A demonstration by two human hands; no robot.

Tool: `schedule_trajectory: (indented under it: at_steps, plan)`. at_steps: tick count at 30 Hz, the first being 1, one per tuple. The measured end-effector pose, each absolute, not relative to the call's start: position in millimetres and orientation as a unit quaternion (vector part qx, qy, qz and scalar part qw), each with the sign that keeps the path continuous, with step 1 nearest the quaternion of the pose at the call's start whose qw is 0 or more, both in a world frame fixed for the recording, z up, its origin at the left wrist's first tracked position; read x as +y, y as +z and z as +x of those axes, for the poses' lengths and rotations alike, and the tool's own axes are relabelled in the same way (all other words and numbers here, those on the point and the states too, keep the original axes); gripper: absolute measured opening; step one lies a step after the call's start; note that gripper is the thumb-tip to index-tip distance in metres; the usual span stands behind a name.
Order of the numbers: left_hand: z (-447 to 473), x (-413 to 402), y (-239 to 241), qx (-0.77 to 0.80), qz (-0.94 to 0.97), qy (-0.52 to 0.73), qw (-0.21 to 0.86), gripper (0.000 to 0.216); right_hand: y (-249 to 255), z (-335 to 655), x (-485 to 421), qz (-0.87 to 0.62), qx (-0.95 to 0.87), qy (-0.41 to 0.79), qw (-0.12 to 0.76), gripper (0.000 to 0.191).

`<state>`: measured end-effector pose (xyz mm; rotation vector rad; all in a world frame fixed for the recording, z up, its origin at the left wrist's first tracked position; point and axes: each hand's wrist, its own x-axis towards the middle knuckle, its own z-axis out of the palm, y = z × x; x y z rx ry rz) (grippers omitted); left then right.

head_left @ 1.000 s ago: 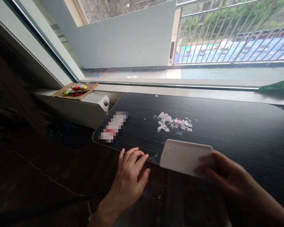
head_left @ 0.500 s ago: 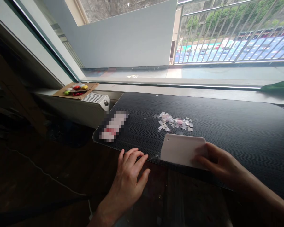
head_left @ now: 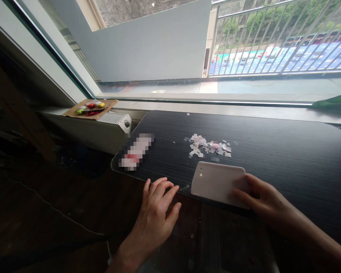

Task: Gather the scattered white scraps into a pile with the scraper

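My right hand [head_left: 260,195] grips the right end of a pale, flat phone [head_left: 216,184], fingers behind and thumb in front. Small dots, one of them bright, show near its upper left corner. The phone is tilted up at the front edge of the black table [head_left: 287,151], with its pale back facing me. Beyond it lies a loose heap of small white and pinkish paper scraps [head_left: 199,141]. My left hand [head_left: 159,208] hovers at the table's front edge, palm down, fingers spread and slightly bent, holding nothing.
A pixelated pale and red item [head_left: 136,151] lies at the table's left end. On the sill to the left, cardboard [head_left: 71,110] bears several colourful pieces beside a white radiator [head_left: 119,119]. A large window runs behind the table. A white cable [head_left: 53,206] trails across the dark floor.
The phone and my right hand have shifted slightly left and down, and a bright dot now shows on the phone. My left hand is almost still. The scraps look much the same.
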<state>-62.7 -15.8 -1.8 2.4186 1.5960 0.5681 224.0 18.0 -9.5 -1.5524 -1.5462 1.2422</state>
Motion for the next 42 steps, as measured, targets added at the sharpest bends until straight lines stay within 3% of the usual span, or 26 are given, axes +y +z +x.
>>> schedule_trajectory:
  at_steps: [8,16,25,30,37,42]
  plan:
    - [-64,-16,-3,0.536,0.815,0.198,0.097,0.032,-13,251,15,-0.613,-0.577,0.470,0.267,0.036]
    - [-63,-16,-1,0.542,0.813,0.189,0.103,0.033,-14,221,11,-0.581,-0.591,0.479,0.288,0.023]
    - [-66,-18,-3,0.548,0.809,0.188,0.103,0.032,-8,214,-3,-0.568,-0.697,0.331,0.284,0.015]
    - [-68,-17,-5,0.540,0.814,0.188,0.102,0.030,-3,211,-12,-0.519,-0.739,0.320,0.286,0.012]
    - [-70,-14,-10,0.533,0.819,0.202,0.065,0.032,6,251,26,-0.681,-0.626,0.124,0.360,0.020]
    - [-72,-11,-14,0.520,0.825,0.220,0.032,0.034,-4,269,39,-0.697,-0.617,0.115,0.346,0.022]
